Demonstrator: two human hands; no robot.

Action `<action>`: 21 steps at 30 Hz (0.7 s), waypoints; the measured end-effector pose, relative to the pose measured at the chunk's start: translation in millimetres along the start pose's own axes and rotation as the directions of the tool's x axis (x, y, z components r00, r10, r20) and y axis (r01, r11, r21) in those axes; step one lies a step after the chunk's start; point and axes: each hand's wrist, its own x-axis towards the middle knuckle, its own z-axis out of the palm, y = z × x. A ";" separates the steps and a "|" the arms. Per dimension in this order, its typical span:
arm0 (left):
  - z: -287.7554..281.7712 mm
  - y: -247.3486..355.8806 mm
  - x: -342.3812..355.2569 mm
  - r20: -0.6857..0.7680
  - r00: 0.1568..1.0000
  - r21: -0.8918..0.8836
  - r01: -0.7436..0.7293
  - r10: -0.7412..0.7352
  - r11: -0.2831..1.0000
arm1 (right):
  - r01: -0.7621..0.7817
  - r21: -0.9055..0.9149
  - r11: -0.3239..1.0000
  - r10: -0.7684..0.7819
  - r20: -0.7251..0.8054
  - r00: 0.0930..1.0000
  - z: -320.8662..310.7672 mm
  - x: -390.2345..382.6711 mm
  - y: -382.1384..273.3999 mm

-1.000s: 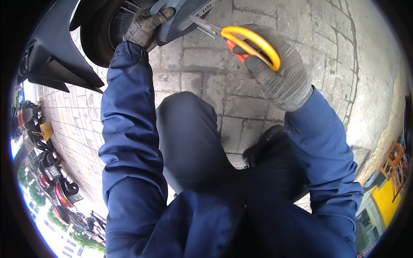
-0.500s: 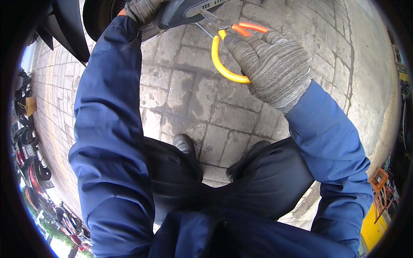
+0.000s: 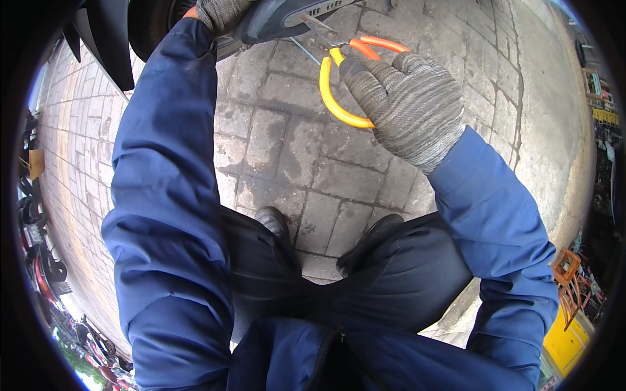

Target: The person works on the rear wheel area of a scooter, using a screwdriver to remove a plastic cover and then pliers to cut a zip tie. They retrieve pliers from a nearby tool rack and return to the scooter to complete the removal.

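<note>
My right hand (image 3: pixel 420 107), in a grey knitted glove, is closed around a bundle of hand tools. A curved yellow handle (image 3: pixel 339 112) and a shorter yellow one stick out by the thumb. Two orange handles (image 3: pixel 383 43) show beyond the fingers; they look like pliers. A thin metal rod (image 3: pixel 305 51) runs from the yellow handle toward the vehicle. My left hand (image 3: pixel 222 14), also gloved, is at the top edge beside a dark grey plastic cover (image 3: pixel 267 23) and a black wheel (image 3: pixel 153 32). Its fingers are mostly cut off or hidden, so their grip does not show.
Grey paving slabs (image 3: pixel 274 143) lie between my legs and the vehicle. Black pointed body panels (image 3: pixel 107 49) stand at the far left. Motorcycles line the left rim. An orange-brown metal frame (image 3: pixel 566 267) and a yellow box (image 3: pixel 565 342) sit at the right rim.
The view has shifted slightly, so the ground and right-hand objects sit a little differently. My right hand has moved slightly left, still on the tools. My left hand stays by the wheel.
</note>
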 end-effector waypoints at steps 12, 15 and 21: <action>0.6 0.2 0.8 -0.005 0.996 -0.071 0.089 -0.089 0.994 | 0.036 -0.066 0.997 -0.034 0.031 0.999 -2.5 -3.4 7.0; 3.5 0.8 0.0 0.007 0.999 -0.073 0.034 -0.033 0.997 | 0.034 -0.032 0.999 -0.032 0.086 0.996 -1.4 -3.3 8.1; 4.9 3.2 -0.7 -0.012 0.998 -0.084 0.066 -0.068 0.994 | 0.038 -0.004 0.999 -0.038 0.041 0.998 0.5 -3.2 9.6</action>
